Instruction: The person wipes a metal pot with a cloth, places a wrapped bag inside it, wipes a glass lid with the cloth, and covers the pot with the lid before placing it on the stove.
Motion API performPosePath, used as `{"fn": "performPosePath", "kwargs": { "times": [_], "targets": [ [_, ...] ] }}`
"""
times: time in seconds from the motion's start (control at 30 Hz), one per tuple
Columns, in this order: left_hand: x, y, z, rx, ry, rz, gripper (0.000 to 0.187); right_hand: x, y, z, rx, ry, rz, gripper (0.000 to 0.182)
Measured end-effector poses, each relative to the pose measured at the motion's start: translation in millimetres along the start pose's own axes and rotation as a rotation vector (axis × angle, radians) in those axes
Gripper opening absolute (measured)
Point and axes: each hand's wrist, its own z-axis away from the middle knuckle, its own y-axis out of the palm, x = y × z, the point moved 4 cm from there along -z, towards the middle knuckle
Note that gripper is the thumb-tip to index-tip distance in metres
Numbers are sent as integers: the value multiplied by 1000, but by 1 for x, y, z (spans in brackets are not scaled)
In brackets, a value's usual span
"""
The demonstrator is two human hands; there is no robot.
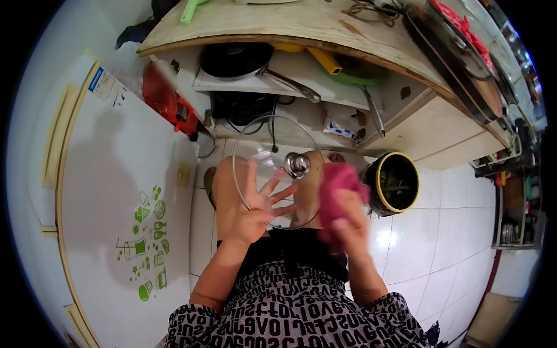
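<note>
A round glass lid (261,136) with a metal rim and a shiny knob is held up over my knees. My left hand (258,209) is beneath the glass at its lower left, fingers spread and seen through it, with the thumb side near the rim. In my right hand (350,223) is a bunched dark pink cloth (336,185), just right of the lid's edge. The fingers of that hand are slightly blurred and wrapped round the cloth.
Ahead, a wooden cabinet (255,26) holds a black pan (237,60) on its shelf. A dark bin (380,181) with a yellow rim stands on the tiles at right. A white refrigerator (98,191) with green pictures is at left.
</note>
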Motion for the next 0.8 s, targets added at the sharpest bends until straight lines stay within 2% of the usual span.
{"fn": "performPosePath", "kwargs": {
  "times": [0.07, 0.13, 0.23, 0.27, 0.3, 0.4, 0.47, 0.5, 0.53, 0.6, 0.63, 0.7, 0.73, 0.8],
  "targets": [
    [16, -3, 4, -40, 124, -240, 99, 19, 62, -15, 276, -62, 135, 47],
    [15, 6, 7, 58, 167, -318, 75, 18, 101, -30, 448, -192, 525, 52],
    [10, -3, 23, -38, 77, -515, 57, 4, 116, -70, 407, -185, 664, 58],
    [13, -7, 29, -60, 53, -552, 53, 5, 108, -87, 331, -184, 734, 58],
    [24, -17, 34, 27, 3, -554, 75, 8, 99, -105, 255, -178, 801, 57],
    [27, 2, 30, 166, -57, -555, 113, -48, 46, -143, 162, 100, 384, 58],
    [21, 11, 27, 140, 88, -204, 103, -98, 21, -137, 204, 227, 200, 61],
    [18, 2, 24, 243, 44, -283, 118, -121, 16, -121, 171, 232, 132, 58],
    [18, -4, 23, 247, 53, -279, 118, -139, 14, -97, 139, 238, 66, 55],
    [20, -16, 23, 131, 49, -115, 117, -150, 15, -51, 70, 180, 282, 54],
    [20, -21, 23, 82, 36, -93, 118, -144, 20, -28, 41, 140, 326, 54],
    [17, -22, 22, 39, 13, -67, 118, -99, 37, 0, 22, 222, 321, 55],
    [14, -20, 21, 9, 3, -46, 119, -84, 45, 15, 58, 180, 452, 57],
    [12, -15, 14, 4, 13, -45, 119, -60, 71, 36, 42, 66, 404, 60]
  ]
}}
